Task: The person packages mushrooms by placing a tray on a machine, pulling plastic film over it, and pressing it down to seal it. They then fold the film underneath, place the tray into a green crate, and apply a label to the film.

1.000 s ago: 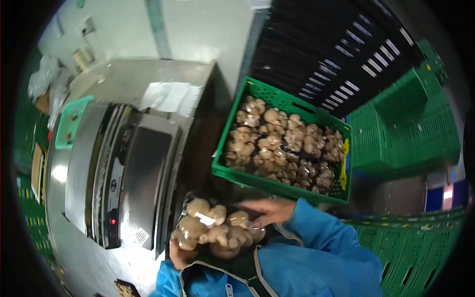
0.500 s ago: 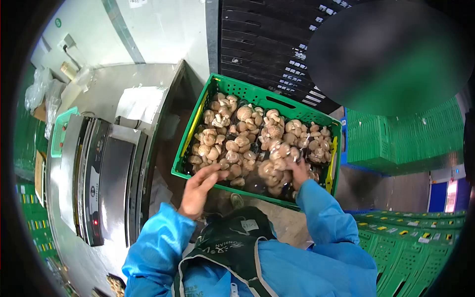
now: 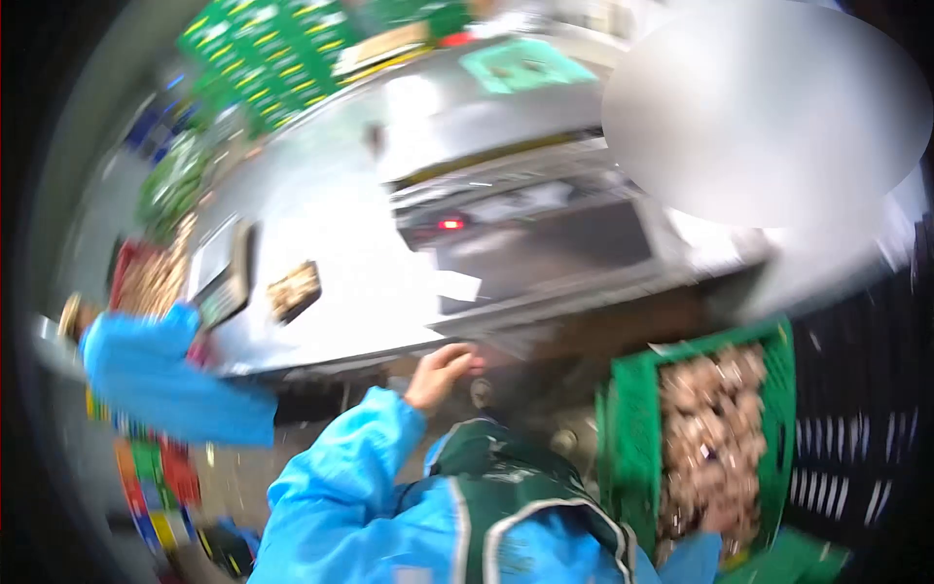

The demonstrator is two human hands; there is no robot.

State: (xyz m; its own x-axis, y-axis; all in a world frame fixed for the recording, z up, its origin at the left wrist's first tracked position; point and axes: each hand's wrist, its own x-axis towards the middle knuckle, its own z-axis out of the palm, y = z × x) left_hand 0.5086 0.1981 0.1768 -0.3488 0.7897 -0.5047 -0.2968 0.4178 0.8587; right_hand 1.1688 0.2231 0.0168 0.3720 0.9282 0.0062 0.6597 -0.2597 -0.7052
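Observation:
My left hand (image 3: 443, 378) is in front of the steel table's edge, holding nothing. Its fingers are loosely bent, with the thumb a little apart. My right hand (image 3: 720, 516) is at the near end of a green crate (image 3: 637, 438), over the mushrooms. Motion blur smears its fingers, so I cannot make out a grip. Brown mushrooms (image 3: 715, 419) in shiny packs fill the crate. On the table stands a wrapping machine (image 3: 545, 243) with a dark flat plate and a red light.
A small pack of mushrooms (image 3: 294, 290) lies on the steel table (image 3: 350, 292). Left of it is a scale (image 3: 224, 273), near a co-worker's blue sleeve (image 3: 175, 380). A red crate (image 3: 126, 273) of mushrooms is beyond. Green crates (image 3: 272, 58) are stacked at the back.
The view has swung left to the table, bringing the co-worker into sight. The crate now appears at lower right. My left hand is away from the crate; my right hand is still over the mushrooms.

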